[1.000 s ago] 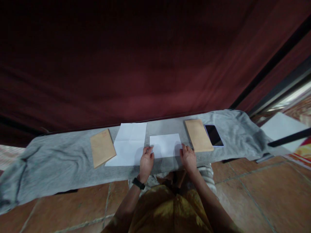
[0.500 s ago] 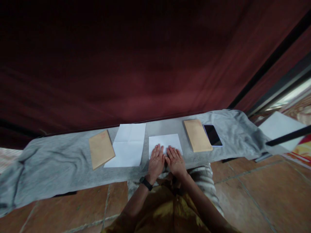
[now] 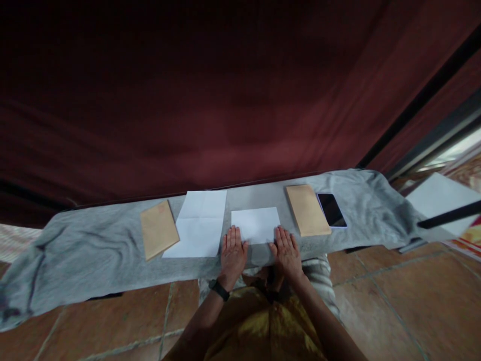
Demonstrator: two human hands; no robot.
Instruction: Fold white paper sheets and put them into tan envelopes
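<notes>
In the head view, a small white paper [image 3: 257, 225] lay flat on a grey cloth [image 3: 93, 245], in front of the person and between the two hands. The left hand [image 3: 233, 255] was open, palm down, fingers straight and close together, over the paper's near left corner. The right hand [image 3: 287, 253] was open too, palm down with its fingers out, at the paper's near right corner. Neither hand was gripping anything; how hard they pressed could not be told. A dark watch [image 3: 219, 290] circled the left wrist.

To the left of the paper lay a larger white sheet [image 3: 203, 218] with a crease across it, and a brown envelope [image 3: 160, 230] overlapped its left edge. To the right lay a brown packet [image 3: 308, 210], with a phone [image 3: 332, 210] just beside it.
</notes>
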